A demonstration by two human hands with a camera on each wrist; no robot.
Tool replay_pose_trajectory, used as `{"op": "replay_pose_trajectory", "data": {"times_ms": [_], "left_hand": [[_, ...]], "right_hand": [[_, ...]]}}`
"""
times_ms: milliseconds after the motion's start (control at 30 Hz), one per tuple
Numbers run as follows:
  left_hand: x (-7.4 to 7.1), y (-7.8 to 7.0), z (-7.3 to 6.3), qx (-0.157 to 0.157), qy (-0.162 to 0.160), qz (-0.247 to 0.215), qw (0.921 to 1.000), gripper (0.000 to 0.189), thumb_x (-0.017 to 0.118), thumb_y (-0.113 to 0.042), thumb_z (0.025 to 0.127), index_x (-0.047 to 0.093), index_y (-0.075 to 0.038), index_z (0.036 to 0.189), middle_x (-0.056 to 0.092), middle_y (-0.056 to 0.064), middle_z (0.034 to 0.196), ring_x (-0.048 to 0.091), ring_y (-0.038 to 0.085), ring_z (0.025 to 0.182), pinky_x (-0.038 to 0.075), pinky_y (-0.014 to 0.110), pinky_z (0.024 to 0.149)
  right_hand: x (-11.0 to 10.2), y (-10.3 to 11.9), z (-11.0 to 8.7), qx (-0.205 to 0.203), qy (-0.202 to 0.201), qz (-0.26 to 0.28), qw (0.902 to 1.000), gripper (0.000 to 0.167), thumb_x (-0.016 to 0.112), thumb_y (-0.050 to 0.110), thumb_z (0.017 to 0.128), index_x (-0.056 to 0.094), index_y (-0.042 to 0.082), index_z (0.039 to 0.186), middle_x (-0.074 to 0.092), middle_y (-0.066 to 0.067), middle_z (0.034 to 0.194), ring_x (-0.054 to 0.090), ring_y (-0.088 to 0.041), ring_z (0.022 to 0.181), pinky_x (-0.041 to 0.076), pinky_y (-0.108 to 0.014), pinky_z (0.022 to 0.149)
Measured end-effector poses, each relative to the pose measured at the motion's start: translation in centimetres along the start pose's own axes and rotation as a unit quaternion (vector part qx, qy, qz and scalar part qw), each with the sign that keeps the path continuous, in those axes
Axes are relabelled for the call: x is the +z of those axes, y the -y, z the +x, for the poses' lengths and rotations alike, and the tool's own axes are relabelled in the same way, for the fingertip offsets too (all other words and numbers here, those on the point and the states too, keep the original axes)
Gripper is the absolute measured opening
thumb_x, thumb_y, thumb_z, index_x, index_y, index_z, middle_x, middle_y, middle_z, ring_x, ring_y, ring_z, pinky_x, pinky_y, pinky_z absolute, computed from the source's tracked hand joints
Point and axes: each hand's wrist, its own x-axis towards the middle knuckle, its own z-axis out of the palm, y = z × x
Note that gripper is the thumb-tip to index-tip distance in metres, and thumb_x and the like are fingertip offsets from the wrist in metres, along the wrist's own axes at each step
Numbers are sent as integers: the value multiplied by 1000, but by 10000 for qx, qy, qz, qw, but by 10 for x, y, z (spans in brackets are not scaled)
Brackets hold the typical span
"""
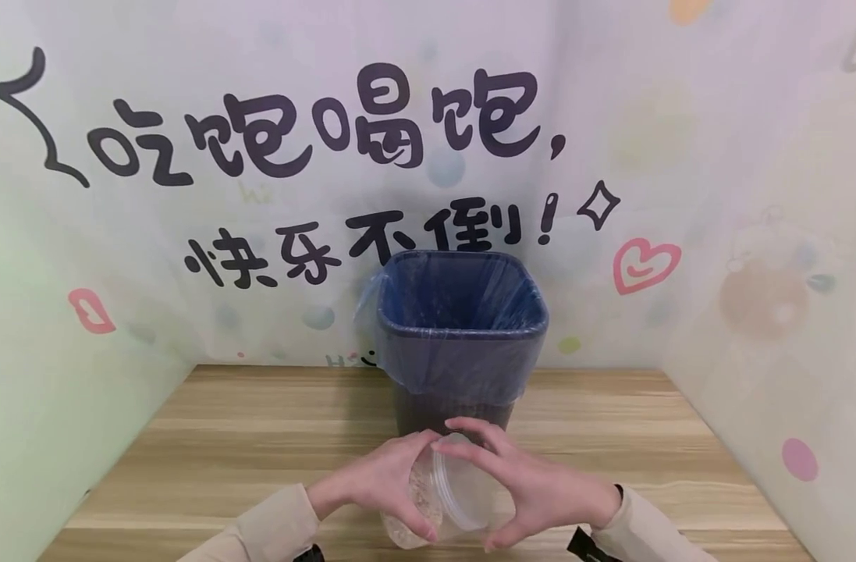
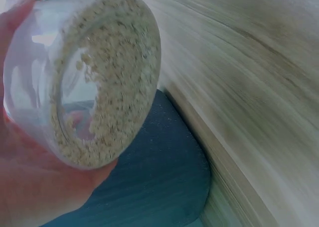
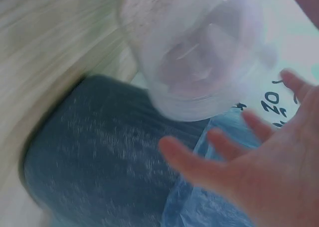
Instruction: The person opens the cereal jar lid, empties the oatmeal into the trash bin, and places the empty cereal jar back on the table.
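Clearly the left hand point(image 1: 371, 480) grips a tilted jar point(image 2: 84, 82) of oats; the right hand point(image 1: 533, 488), fingers spread, touches its lid point(image 1: 463, 488). Oats could spill onto the table point(image 1: 259, 437), missing the bin point(image 1: 461, 328).

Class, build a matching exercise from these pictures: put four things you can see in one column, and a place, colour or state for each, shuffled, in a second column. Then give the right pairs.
Column one:
1. clear plastic jar
2. waste bin
3. bin liner
4. table

Column two:
A. thin blue plastic folded over a rim
B. light wood grain
C. tilted on its side, with oat-like flakes inside
D. dark, standing upright against the back wall

Pairs: 1-C, 2-D, 3-A, 4-B. The left hand grips the jar's base end; the right hand is at its lid end.
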Motion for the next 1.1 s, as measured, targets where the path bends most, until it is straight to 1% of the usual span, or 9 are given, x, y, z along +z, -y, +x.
{"op": "replay_pose_trajectory", "data": {"times_ms": [133,233,433,533,700,767,867,1000,1100], "left_hand": [[4,2,-3,-116,-117,316,9994,90,91,-35,58,47,-4,130,54,-3,114,52,7,102,45,25,89],[7,2,-6,-190,-225,472,9984,93,91,-37,57,47,-1,130,54,-1,114,52,8,102,46,26,88],[13,2,-8,-212,-532,697,9959,92,92,-40,54,49,-1,125,54,-1,108,52,9,98,47,27,84],[15,2,-7,-317,-624,771,9946,92,92,-40,53,49,-1,124,54,0,108,52,10,98,47,27,85],[17,0,-5,-461,-692,1024,9913,94,92,-43,52,50,-1,124,55,2,108,52,12,97,47,28,83],[18,0,-5,-507,-742,1082,9901,94,92,-44,51,50,-2,124,55,2,107,52,13,96,48,28,82],[18,-1,-5,-541,-781,1088,9895,93,92,-44,51,50,-2,123,55,2,107,52,13,95,48,28,81],[18,-1,-5,-517,-754,1115,9895,93,91,-44,51,50,-2,123,55,3,108,53,14,97,48,29,83],[17,0,-6,-446,-717,1053,9908,92,91,-43,51,50,-2,123,56,3,109,53,13,99,47,29,85]], "right_hand": [[0,-3,-2,513,-66,571,9970,101,84,34,74,23,19,153,21,-8,149,36,-30,131,47,-38,93],[2,-9,-4,854,-3,1281,9881,96,82,32,77,23,18,153,28,-11,145,40,-34,127,50,-39,89],[10,-20,-5,1543,104,2563,9542,92,79,23,82,21,13,153,31,-17,144,43,-41,123,55,-34,78],[15,-23,-4,1474,71,2511,9566,91,78,21,83,20,9,152,30,-19,145,43,-40,125,54,-35,83],[25,-23,-1,1244,-148,1878,9742,90,76,27,84,21,6,151,34,-19,142,43,-29,124,45,-37,97],[29,-21,1,1292,-298,1725,9760,87,74,29,86,22,7,151,37,-18,139,45,-27,121,46,-36,95],[34,-19,2,1491,-457,1875,9698,82,72,31,87,24,15,152,38,-19,136,44,-32,119,52,-33,83],[36,-16,1,1623,-561,2075,9630,82,75,30,85,26,25,151,35,-16,137,42,-38,117,55,-30,69],[36,-17,1,1383,-589,1906,9701,85,79,27,82,29,23,150,33,-9,140,41,-36,117,55,-31,71]]}}
